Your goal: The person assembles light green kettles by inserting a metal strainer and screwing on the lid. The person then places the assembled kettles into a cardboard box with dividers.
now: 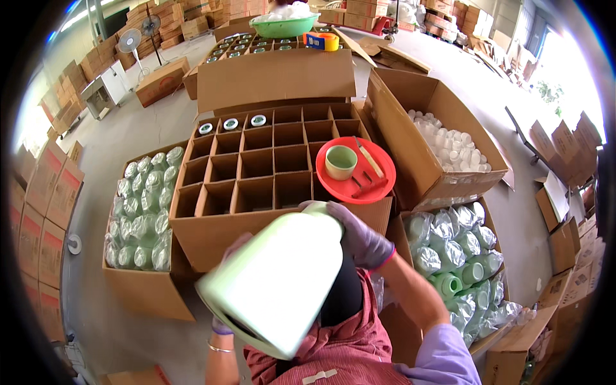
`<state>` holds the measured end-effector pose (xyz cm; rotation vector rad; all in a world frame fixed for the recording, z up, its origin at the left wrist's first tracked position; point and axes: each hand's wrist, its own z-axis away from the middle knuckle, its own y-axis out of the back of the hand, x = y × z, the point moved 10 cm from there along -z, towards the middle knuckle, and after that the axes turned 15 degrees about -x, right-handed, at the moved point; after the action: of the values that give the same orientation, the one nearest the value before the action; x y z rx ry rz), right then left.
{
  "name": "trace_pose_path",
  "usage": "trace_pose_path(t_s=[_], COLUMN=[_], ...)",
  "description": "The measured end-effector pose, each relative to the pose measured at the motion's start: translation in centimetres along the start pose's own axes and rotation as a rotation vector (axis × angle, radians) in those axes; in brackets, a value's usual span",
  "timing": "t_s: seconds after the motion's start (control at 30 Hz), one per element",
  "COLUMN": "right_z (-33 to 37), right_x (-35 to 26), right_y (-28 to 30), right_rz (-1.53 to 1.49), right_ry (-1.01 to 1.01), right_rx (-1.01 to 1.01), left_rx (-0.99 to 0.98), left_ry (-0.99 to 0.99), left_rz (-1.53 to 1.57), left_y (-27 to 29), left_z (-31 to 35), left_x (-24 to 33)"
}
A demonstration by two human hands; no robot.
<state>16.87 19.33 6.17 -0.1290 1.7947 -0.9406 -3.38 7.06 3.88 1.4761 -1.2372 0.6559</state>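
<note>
A large pale green bottle (pixel 276 276), wide at its lower end and narrowing to a neck, is tilted in front of my lap, slightly blurred. My gloved right hand (pixel 367 239) wraps round its neck end. Behind its left side my gloved left hand (pixel 236 246) supports it, mostly hidden, with a few fingers showing. Just beyond stands a divided cardboard box (pixel 212 228), with several lidded bottles (pixel 231 124) in its far left cells. On its right corner rests a red plate (pixel 333 186) holding a pale green cup (pixel 341 162) and a knife (pixel 370 158).
Left stands a box of film-wrapped green bottles (pixel 146 199); right, another of green bottles (pixel 449 250). A carton (pixel 401 128) holds small translucent cups (pixel 452 144). Farther off are a green basin (pixel 283 27), an orange tape dispenser (pixel 321 41), a fan (pixel 130 42) and stacked cartons (pixel 52 173).
</note>
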Motion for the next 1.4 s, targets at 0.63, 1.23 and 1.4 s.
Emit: trace_pose_path(t_s=[0.63, 1.23, 1.4], right_z=[16.5, 46.3, 36.6], right_x=[-2.9, 4.7, -4.6], right_y=[15.5, 25.4, 19.2], right_rz=[1.426, 0.368, 0.289], right_ry=[-0.656, -0.334, 0.188], right_rx=[0.803, 1.354, 0.877], left_rx=[0.103, -0.260, -0.239], left_ry=[0.338, 0.170, 0.139], left_rz=[0.169, 0.005, 0.111], left_y=[-0.3, -5.1, -5.8], left_z=[2.6, -8.2, -10.0], left_x=[1.3, 4.1, 4.1])
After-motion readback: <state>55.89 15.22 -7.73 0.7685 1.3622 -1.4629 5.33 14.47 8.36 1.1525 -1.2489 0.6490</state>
